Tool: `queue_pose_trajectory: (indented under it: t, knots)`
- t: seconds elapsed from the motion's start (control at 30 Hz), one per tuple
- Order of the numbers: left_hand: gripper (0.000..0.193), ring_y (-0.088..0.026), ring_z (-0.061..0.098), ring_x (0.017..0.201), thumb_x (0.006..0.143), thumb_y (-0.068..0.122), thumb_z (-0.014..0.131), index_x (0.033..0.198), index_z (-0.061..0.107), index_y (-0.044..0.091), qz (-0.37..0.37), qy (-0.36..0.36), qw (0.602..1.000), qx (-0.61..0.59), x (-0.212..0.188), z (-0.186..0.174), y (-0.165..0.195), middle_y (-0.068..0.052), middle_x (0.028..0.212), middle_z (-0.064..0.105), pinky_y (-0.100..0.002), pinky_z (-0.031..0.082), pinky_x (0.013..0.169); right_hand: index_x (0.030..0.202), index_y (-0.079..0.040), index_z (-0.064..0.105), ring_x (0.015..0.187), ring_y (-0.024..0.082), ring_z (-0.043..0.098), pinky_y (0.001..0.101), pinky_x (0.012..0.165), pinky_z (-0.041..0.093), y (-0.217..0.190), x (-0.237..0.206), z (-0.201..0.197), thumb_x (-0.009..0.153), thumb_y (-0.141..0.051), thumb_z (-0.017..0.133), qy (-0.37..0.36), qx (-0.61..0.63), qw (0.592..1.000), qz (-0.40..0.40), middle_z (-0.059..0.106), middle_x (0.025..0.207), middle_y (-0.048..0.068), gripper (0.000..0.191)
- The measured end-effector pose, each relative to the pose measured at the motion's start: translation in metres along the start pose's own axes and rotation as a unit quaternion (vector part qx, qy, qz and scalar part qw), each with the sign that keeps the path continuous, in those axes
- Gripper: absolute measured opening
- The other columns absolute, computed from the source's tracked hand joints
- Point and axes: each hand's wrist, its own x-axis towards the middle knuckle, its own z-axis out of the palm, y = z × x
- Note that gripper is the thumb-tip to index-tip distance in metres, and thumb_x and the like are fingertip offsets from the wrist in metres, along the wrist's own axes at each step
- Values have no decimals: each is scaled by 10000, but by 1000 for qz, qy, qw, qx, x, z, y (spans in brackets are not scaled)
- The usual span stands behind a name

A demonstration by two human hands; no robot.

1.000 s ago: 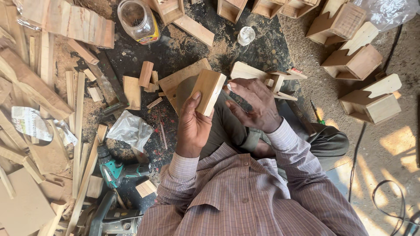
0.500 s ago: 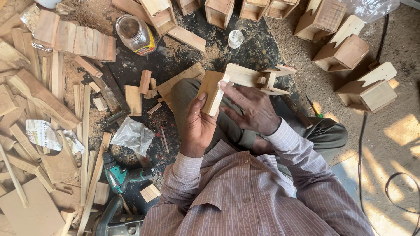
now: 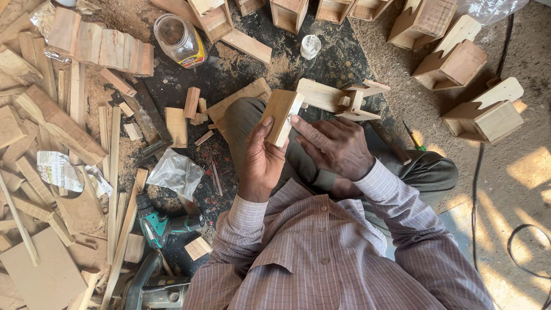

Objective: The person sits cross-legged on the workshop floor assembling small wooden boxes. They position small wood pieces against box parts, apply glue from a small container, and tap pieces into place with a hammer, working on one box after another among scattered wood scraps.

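My left hand holds a small rectangular wooden board upright, thumb along its left edge. My right hand rests against the board's right edge, index finger touching its pale side near the top. Just beyond the board a partly assembled wooden piece with short cross pieces lies over my knee. I sit cross-legged in a checked shirt and dark trousers.
Wood offcuts and slats cover the floor at left. A glass jar, a clear plastic bag, a teal cordless drill and a circular saw lie nearby. Several wooden boxes stand at upper right. A black cable runs at right.
The board has turned more edge-on in my left hand. My right hand has slid from its upper right side to its right edge. The camera view has shifted slightly.
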Motion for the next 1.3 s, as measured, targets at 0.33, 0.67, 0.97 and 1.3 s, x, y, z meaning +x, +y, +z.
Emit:
queue_pose_trajectory:
  t: [0.33, 0.67, 0.97, 1.3]
  knots:
    - [263, -142, 743, 930, 964, 143, 749, 1156, 667, -17, 15, 25, 998, 59, -4, 13, -2, -96, 1065, 737, -257, 631, 836, 1430, -88, 660, 846, 121, 695, 292, 708, 529, -19, -8, -19, 881, -157, 800, -3, -145, 984, -102, 731, 1029, -1, 571]
    - [259, -138, 736, 931, 970, 166, 771, 1144, 671, 3, 8, 9, 999, 51, -3, 4, -8, -98, 1075, 736, -257, 631, 818, 1530, -166, 514, 672, 217, 674, 355, 592, 563, -17, -13, 2, 897, -198, 852, 10, 171, 984, 45, 714, 910, 102, 718]
    - [237, -151, 741, 937, 953, 143, 753, 1137, 681, 11, -13, 6, 1000, 20, -5, 0, -11, -96, 1080, 738, -270, 631, 814, 1528, -282, 509, 716, 180, 696, 320, 612, 577, 2, -23, 13, 920, -292, 846, -15, 226, 974, -8, 721, 966, 59, 696]
    - [216, -168, 730, 889, 1016, 116, 750, 1161, 654, -12, -27, -44, 998, 43, -3, 8, -10, -109, 1050, 732, -288, 611, 736, 1471, -275, 571, 485, 160, 528, 318, 447, 506, 31, -34, 26, 923, -414, 879, 51, 0, 994, 93, 626, 687, 35, 644]
